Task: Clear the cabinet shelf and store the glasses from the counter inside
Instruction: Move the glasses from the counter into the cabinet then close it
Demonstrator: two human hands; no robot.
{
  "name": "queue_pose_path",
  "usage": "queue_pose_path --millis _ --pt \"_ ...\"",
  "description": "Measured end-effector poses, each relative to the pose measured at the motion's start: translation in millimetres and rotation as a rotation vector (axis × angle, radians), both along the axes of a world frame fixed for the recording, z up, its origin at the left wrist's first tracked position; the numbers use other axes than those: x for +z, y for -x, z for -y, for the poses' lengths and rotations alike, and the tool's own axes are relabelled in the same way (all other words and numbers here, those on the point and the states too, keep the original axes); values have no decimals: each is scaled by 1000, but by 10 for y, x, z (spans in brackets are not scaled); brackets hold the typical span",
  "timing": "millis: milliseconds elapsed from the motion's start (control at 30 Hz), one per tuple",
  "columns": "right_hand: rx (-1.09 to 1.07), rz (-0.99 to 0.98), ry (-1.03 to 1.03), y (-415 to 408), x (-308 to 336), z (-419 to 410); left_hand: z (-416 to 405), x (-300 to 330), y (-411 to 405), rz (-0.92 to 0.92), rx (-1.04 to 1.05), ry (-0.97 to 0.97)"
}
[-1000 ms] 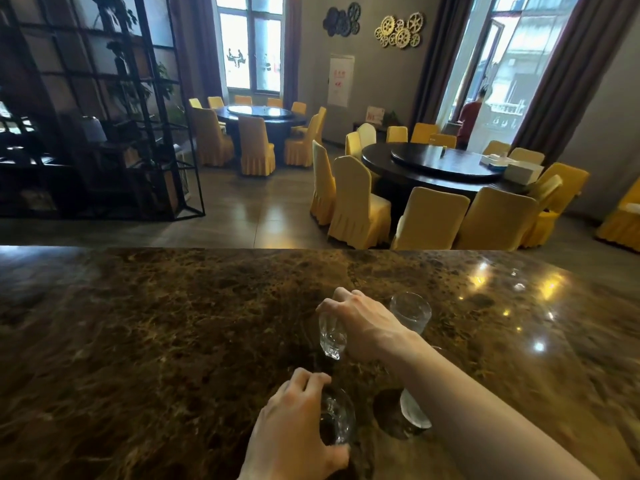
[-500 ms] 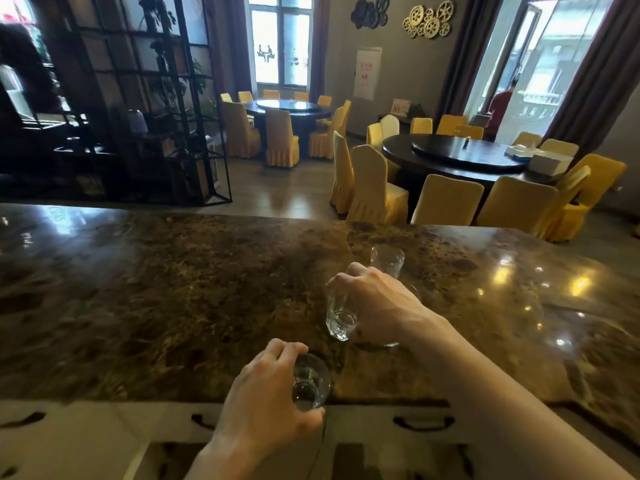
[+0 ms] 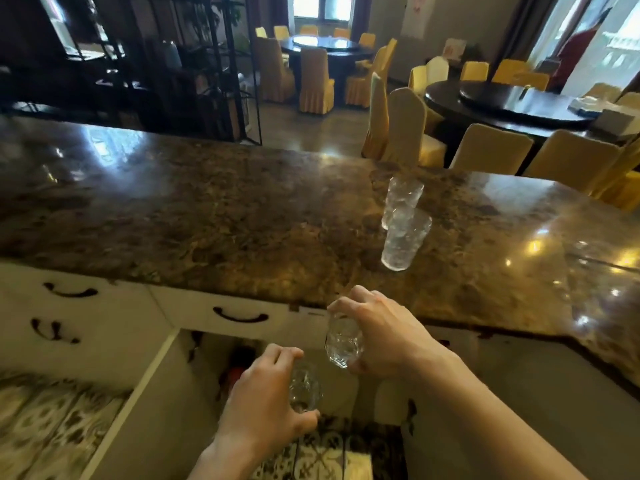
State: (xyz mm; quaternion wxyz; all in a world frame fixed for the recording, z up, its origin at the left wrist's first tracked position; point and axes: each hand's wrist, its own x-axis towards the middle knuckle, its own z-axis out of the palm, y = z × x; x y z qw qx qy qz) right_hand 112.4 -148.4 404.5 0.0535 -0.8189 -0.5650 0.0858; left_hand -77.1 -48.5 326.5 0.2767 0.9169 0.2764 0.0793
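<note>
My left hand (image 3: pixel 259 407) grips a small clear glass (image 3: pixel 304 389) from above, held in front of the open cabinet (image 3: pixel 207 362) below the counter. My right hand (image 3: pixel 384 334) holds a second small clear glass (image 3: pixel 343 344) by its rim, just off the front edge of the brown marble counter (image 3: pixel 207 216). Two taller textured glasses stand on the counter, the nearer one (image 3: pixel 405 239) in front of the farther one (image 3: pixel 401 199). Something red and dark (image 3: pixel 239 362) sits inside the cabinet, too blurred to identify.
A white cabinet door (image 3: pixel 138 403) stands swung open at the left. White drawers with dark handles (image 3: pixel 240 317) run under the counter. Patterned floor tiles (image 3: pixel 329 452) lie below. Beyond the counter are yellow chairs (image 3: pixel 405 126), round tables and a black shelf rack (image 3: pixel 194 64).
Both hands have lifted their small glasses off the counter and come down and back toward the open cabinet. My view has dropped, revealing the cabinet and two tall glasses left standing.
</note>
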Motion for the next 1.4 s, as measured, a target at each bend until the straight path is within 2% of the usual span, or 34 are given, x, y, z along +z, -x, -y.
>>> queue_pose_path --millis 267,367,467,700,933,1067,1133,1200,1300,1400 --pt "29 -54 101 152 -1001 -274 -358 -949 110 -59 103 150" --pt "6 -135 164 198 -1525 -458 -584 -1436 111 -113 126 194" --pt "16 -191 231 263 -2142 -635 -823 -2011 103 -157 133 228" --pt "-71 -214 244 255 -3970 -1010 -1182 -3658 118 -189 173 164" --pt "-96 -221 190 -310 -5784 -1244 -1346 -5407 -231 -206 146 140" --pt "-49 -116 158 -703 -6772 -1424 -1510 -6350 -627 -120 110 165" --pt "-36 -41 140 -929 -7205 -1554 -1630 -6774 -869 -131 35 105" --pt "-64 -16 141 -1157 -7553 -1732 -1746 -7159 -1072 -148 -24 14" --pt "-85 -24 126 -1469 -7953 -2029 -1956 -7603 -1355 -108 -3 -14" --pt "-84 23 7 -1676 -8261 -2226 -2070 -7885 -1605 -93 29 -26"
